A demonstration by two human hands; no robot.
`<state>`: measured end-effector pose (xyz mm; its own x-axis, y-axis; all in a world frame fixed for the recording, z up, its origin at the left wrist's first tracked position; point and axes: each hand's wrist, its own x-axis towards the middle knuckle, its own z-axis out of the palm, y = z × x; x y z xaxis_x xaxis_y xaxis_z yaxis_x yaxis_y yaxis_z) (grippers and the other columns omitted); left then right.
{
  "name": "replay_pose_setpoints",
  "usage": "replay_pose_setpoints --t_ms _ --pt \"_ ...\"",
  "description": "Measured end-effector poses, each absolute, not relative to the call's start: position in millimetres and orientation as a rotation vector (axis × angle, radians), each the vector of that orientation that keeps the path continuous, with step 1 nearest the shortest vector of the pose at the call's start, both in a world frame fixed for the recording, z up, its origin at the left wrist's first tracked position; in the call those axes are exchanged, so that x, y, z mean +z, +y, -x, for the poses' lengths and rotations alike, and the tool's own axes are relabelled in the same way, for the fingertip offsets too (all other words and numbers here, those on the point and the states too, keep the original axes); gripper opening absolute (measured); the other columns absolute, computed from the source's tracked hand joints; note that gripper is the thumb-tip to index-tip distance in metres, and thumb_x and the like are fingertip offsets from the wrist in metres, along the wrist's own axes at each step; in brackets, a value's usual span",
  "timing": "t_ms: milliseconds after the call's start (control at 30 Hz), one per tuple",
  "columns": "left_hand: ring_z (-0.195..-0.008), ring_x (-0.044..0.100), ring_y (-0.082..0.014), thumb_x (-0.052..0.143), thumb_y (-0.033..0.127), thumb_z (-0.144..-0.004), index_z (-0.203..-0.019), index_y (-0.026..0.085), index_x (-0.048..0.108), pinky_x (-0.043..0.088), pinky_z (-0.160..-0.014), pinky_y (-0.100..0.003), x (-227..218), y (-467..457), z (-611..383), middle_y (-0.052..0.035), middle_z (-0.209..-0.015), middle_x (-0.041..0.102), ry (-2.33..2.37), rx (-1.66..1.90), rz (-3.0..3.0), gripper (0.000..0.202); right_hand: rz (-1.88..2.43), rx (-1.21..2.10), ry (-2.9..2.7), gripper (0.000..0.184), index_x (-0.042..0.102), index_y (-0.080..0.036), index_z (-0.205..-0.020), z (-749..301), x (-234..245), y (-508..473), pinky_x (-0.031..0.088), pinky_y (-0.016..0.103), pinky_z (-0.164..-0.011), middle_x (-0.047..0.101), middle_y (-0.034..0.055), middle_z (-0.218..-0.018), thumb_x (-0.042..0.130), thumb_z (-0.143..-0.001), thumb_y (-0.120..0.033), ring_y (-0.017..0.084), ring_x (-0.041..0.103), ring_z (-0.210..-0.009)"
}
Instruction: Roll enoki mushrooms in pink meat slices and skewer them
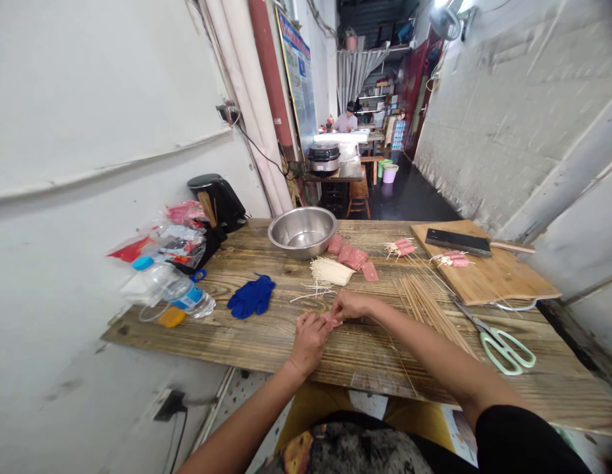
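Both hands work at lower centre of the frame, on one pink slice [331,320] lying on the wooden surface [266,342]. Left hand [310,336]: fingers curled and closed on the slice's left end. Right hand [352,305]: fingers pinched together on its right side; exact fingertip contact partly hidden.

Just above the hands, centre: bundle of white mushrooms [331,271], a few loose strands at its lower left. More pink slices [353,257] right behind it, next to a metal bowl [302,249]. Right of centre: spread of thin wooden sticks [432,309], small group of pink rolls [402,247] above them.

Right side: cutting board [513,276] carrying a cleaver [457,242] and a second group of rolls [453,259]; green-handled scissors [506,349] below the board. Left side: blue glove [251,296], plastic bottle [180,293] lying tilted. Upper centre, background: another person [346,122], well apart.
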<state>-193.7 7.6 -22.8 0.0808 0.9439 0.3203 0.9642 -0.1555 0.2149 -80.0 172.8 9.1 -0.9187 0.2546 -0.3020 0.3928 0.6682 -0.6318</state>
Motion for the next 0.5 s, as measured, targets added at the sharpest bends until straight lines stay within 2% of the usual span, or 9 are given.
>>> replay_pose_setpoints --t_ms 167,333,500 --pt "-0.090 0.051 -0.0198 0.048 0.029 -0.095 -0.098 0.028 0.069 0.024 -0.081 -0.038 -17.3 14.5 194.0 -0.0022 -0.089 0.071 -2.073 -0.656 2.272 0.021 -0.603 -1.018 2.821 0.015 0.075 -0.014 -0.086 69.6 8.3 163.9 0.035 0.019 -0.056 0.071 0.0024 -0.074 0.066 -0.074 -0.016 0.011 0.055 -0.062" --pt "-0.086 0.051 -0.0190 0.049 0.030 -0.095 -0.084 0.024 0.070 0.024 -0.080 -0.038 -19.2 20.7 195.2 -0.0025 -0.085 0.071 -2.109 -0.648 2.266 0.025 -0.438 -0.590 3.158 0.011 0.072 -0.016 -0.085 56.7 3.8 148.7 0.036 0.024 -0.066 0.068 0.0059 -0.083 0.061 -0.083 -0.020 0.015 0.055 -0.076" --pt "-0.083 0.051 -0.0201 0.053 0.024 -0.091 -0.070 0.021 0.069 0.025 -0.078 -0.037 -15.9 22.2 193.8 -0.0038 -0.076 0.069 -2.182 -0.613 2.212 0.028 -0.210 -0.176 3.304 0.024 0.068 -0.016 -0.083 49.8 -11.1 134.1 0.035 0.032 -0.072 0.063 0.0080 -0.081 0.049 -0.093 -0.026 0.019 0.048 -0.079"
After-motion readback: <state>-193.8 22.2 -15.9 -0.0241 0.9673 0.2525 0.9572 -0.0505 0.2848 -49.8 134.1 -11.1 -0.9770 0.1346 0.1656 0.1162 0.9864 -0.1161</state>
